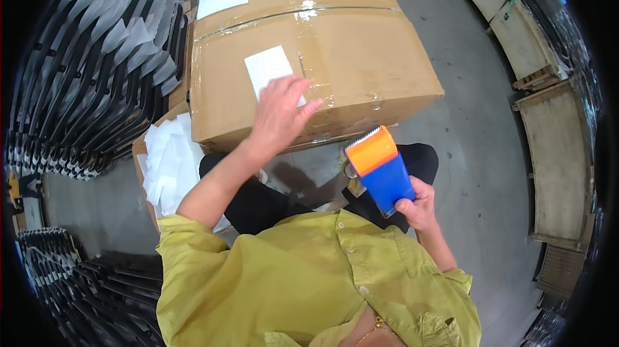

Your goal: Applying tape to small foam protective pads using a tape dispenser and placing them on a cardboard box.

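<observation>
A large brown cardboard box (361,50) stands in front of me, with clear tape along its top seam and down the middle. My left hand (280,111) is over the near part of its top, fingers slightly bent and thumb apart, holding nothing that shows. Its fingers overlap a white paper label (265,66) on the box; whether they press on it I cannot tell. At the right, my right hand (419,205) is closed around the blue handle of a tape dispenser (380,166). The dispenser's orange head and toothed cutting edge point up toward the box.
Black bent metal frames (84,69) with white wrapping are stacked at the left, and more black frames (97,289) lie lower left. An open carton (171,163) of white sheets sits beside the box. Wooden crates (554,160) line the right, beyond the grey floor (474,153).
</observation>
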A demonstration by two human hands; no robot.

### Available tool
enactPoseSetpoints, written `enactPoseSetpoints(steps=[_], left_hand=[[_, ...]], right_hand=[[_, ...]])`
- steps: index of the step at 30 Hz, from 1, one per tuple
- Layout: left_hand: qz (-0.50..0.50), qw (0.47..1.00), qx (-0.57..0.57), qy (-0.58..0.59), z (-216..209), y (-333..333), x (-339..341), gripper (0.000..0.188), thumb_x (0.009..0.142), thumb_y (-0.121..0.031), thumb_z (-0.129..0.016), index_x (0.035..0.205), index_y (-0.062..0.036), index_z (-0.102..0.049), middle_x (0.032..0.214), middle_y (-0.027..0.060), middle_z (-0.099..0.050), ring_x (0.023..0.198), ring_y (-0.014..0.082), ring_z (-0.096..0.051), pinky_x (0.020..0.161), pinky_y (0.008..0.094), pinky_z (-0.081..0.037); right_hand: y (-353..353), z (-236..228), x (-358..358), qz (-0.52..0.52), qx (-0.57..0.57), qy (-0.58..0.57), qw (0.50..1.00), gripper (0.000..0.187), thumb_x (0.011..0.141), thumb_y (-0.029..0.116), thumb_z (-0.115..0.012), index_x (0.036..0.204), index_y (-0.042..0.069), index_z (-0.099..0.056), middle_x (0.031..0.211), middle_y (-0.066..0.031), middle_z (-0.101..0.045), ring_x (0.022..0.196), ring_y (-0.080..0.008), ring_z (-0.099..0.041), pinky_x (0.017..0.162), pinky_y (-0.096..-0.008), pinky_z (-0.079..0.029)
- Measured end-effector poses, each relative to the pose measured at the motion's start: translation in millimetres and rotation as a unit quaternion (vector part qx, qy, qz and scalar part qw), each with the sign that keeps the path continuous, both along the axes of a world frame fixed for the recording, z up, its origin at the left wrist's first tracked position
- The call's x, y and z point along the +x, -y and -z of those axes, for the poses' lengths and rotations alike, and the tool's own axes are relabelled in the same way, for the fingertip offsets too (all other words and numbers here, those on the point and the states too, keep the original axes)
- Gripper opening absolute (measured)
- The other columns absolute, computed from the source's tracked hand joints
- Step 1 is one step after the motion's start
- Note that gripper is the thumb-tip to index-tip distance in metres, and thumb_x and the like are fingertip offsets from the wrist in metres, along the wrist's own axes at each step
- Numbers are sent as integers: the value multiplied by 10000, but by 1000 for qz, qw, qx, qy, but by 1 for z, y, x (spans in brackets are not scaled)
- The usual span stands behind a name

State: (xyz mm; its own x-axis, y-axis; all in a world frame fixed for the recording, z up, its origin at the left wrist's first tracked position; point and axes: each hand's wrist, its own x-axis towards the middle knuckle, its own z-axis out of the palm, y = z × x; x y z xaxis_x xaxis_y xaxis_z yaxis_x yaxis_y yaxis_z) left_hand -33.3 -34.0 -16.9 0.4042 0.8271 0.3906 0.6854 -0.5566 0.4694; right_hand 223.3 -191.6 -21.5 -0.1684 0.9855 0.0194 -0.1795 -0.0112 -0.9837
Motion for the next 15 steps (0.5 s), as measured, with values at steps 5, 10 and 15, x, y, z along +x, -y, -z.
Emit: enactPoseSetpoints(steps=[5,10,15], left_hand=[[210,690,-569,395,-37,45,20,401,814,-337,-594,1046,-13,-548,966,47,-557,840,88,-509,715,228,-424],[161,749,-530,363,-46,59,21,281,805,-239,-619,941,6,-608,750,18,-596,640,75,-510,606,205,-428],[41,876,-364,315,-41,51,11,116,802,-97,-599,807,17,-621,677,-19,-580,599,41,-500,574,183,-421]], right_hand=[[14,-2,0,-21,123,54,991,329,686,143,-712,923,-51,-591,813,-94,-621,774,-195,-544,714,-289,-418],[18,-4,-4,-44,155,127,979,294,706,153,-698,893,-45,-586,780,-66,-620,720,-151,-550,657,-263,-428],[14,-20,-38,-32,42,140,989,254,762,175,-654,892,-31,-581,731,-39,-589,648,-75,-507,586,-223,-417]])
